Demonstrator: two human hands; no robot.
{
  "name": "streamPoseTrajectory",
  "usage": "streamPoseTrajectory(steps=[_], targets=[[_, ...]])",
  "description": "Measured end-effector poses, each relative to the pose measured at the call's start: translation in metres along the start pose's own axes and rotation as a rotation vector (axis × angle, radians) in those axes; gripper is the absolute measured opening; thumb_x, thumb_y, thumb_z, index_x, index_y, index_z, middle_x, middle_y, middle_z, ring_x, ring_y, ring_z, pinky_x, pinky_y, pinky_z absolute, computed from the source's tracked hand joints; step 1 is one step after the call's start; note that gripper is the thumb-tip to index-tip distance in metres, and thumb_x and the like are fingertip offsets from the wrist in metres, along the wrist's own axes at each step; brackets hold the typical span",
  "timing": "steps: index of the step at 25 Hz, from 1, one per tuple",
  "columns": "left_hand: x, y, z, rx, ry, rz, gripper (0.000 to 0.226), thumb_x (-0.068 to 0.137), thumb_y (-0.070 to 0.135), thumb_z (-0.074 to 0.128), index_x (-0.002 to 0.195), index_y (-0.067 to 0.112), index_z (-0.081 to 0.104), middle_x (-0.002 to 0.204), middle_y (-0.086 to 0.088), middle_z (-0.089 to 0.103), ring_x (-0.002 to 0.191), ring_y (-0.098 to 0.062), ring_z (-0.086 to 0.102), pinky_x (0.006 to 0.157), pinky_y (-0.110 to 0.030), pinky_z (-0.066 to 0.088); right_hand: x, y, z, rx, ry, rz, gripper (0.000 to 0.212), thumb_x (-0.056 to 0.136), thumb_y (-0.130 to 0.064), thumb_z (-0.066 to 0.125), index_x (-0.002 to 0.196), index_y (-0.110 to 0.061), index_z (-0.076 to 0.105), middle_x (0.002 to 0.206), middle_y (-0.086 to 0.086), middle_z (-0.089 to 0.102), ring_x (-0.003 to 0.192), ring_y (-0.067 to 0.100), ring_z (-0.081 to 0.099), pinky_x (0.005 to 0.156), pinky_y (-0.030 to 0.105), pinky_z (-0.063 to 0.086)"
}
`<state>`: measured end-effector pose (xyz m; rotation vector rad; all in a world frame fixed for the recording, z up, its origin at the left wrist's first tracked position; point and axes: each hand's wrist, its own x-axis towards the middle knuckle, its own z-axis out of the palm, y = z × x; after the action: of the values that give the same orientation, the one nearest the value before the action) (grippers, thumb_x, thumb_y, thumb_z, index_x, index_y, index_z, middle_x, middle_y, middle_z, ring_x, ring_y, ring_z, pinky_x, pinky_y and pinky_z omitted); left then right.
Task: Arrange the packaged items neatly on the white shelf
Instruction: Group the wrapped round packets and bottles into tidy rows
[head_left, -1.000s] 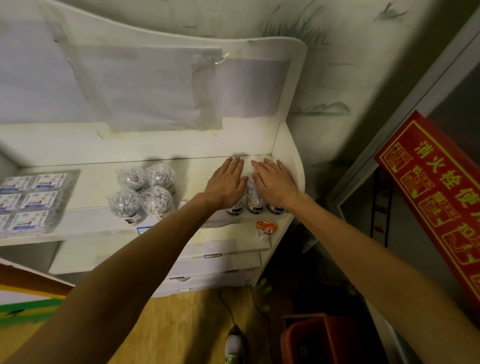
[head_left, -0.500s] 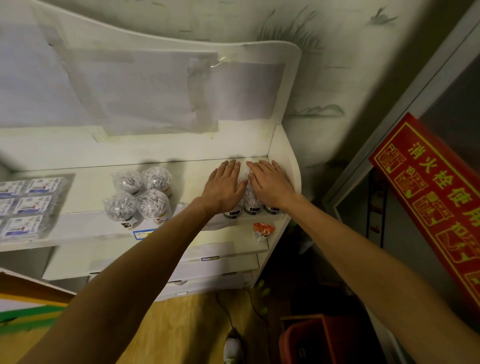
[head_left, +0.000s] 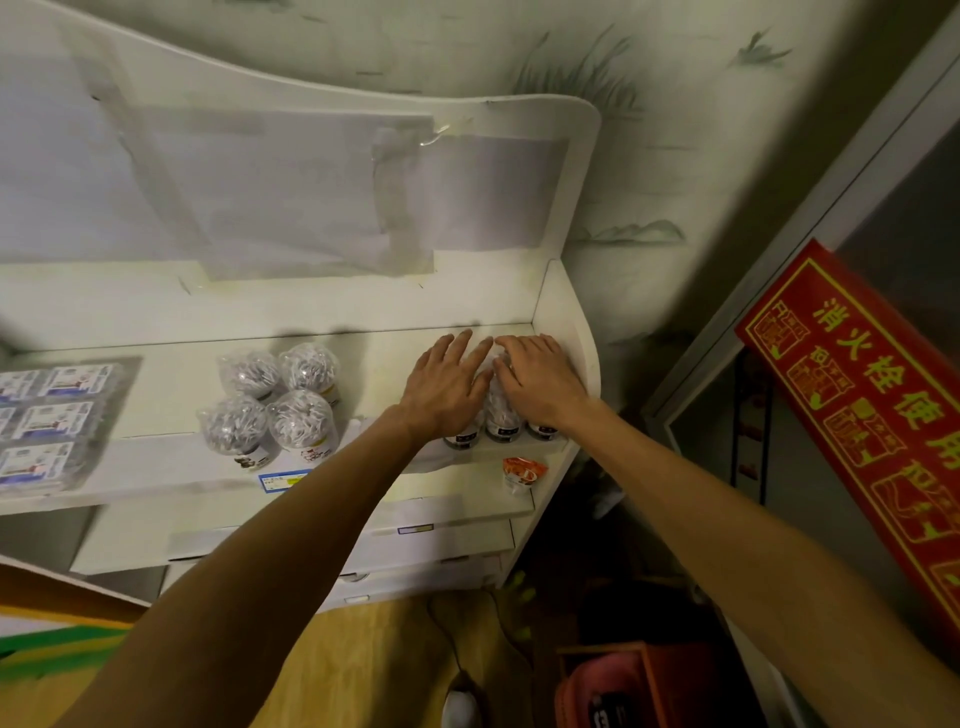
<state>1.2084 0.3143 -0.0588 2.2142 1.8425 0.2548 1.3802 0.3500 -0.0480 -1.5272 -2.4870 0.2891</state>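
Observation:
On the white shelf (head_left: 389, 358), at its right end, stands a cluster of clear wrapped tubs with dark labels (head_left: 501, 421). My left hand (head_left: 447, 387) and my right hand (head_left: 540, 382) lie flat on top of them, fingers straight, side by side. Only the tubs' front lower parts show below my hands. Further left stand several clear tubs of white swabs (head_left: 275, 400) in a tight square. Flat packets with blue-and-white labels (head_left: 44, 421) lie at the left end.
A small orange packet (head_left: 522, 470) sits on the lower ledge under my right hand. The shelf's side panel (head_left: 569, 332) stands right beside my right hand. A red sign with yellow characters (head_left: 852, 400) leans at the right. A red crate (head_left: 639, 686) is on the floor.
Both hands have stayed flat on the right-hand tubs. The view has shifted slightly; nothing was picked up or let go.

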Motion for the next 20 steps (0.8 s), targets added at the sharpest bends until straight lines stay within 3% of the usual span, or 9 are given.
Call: streamPoseTrajectory(steps=[13, 20], targets=[[0.0005, -0.0006, 0.0053, -0.042, 0.044, -0.012, 0.059, 0.104, 0.055, 0.016, 0.157, 0.030, 0.019, 0.165, -0.003, 0.018, 0.151, -0.026, 0.012, 0.122, -0.044, 0.016, 0.0026, 0.0058, 0.0072, -0.019, -0.011, -0.007, 0.045, 0.107, -0.039, 0.026, 0.144, -0.019, 0.043, 0.144, 0.004, 0.054, 0.134, 0.021, 0.045, 0.123, 0.043, 0.020], [-0.0003, 0.0005, 0.0024, 0.008, -0.011, -0.015, 0.064, 0.103, 0.056, 0.011, 0.159, 0.027, 0.006, 0.167, -0.004, 0.003, 0.153, -0.025, -0.002, 0.124, -0.044, 0.005, 0.0016, 0.0050, 0.0073, -0.078, -0.054, -0.017, 0.051, 0.108, -0.040, 0.021, 0.152, -0.018, 0.034, 0.153, 0.004, 0.044, 0.143, 0.021, 0.036, 0.124, 0.045, 0.013]])
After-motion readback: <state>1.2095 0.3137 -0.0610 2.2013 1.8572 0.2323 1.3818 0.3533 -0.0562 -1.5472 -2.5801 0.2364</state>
